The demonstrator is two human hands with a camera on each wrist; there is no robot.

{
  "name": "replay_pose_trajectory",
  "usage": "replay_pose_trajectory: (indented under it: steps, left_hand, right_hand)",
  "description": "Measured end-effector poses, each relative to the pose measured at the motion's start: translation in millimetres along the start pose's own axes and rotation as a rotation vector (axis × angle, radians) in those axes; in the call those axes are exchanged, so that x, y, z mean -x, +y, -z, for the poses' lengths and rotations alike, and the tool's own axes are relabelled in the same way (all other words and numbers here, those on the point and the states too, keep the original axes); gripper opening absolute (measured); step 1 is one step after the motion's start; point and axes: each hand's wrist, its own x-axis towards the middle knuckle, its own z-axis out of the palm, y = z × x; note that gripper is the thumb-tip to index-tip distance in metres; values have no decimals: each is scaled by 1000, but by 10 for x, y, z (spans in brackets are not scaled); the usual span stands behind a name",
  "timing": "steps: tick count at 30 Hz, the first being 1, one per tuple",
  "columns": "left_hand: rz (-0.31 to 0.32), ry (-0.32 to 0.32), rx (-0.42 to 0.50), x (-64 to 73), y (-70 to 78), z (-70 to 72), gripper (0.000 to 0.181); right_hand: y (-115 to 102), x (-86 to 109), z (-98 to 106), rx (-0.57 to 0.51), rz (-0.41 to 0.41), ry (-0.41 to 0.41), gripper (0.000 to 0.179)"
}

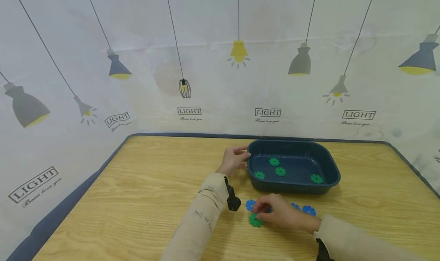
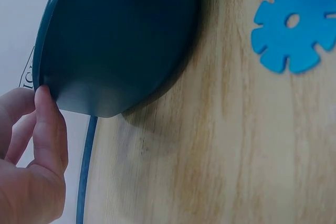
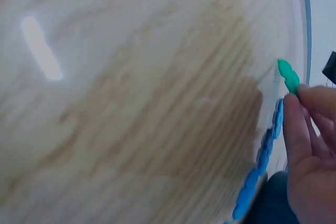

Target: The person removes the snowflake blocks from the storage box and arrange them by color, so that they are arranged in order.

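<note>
Right hand [image 1: 280, 212]: fingers pinch the edge of a green plastic flower-shaped disc [image 1: 254, 220]; edge grip presumably suits so thin a piece. Whether it clears the light wood-grain bench [image 1: 154, 184], cannot tell.
Blue row: flat blue plastic flower-shaped discs [image 1: 309, 210] lie just beyond, partly hidden by the hand; count uncertain.
Tub: dark-blue plastic rounded-rectangular tub [image 1: 292, 187], upright past the row, presumably placed within reach of both hands.
Tub contents: four loose green notched discs [image 1: 280, 171] visible, scattered.
Left hand [image 1: 233, 160]: fingers grip the tub's left rim, likely to steady it.
Backdrop: white lamp-printed sheet [image 1: 213, 66] behind the bench.
</note>
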Motion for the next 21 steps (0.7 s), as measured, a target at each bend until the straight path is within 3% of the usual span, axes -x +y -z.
replay_pose_trajectory:
  steps: [4,21]
  left_hand:
    - [-2,4,3,0,-3,-4,30]
    - [0,-5,13,9,3,1,31]
  right_hand:
    - [-14,-41,-49,44,-6,30,4]
    - [-24,-74,-139,61,-46,61,6]
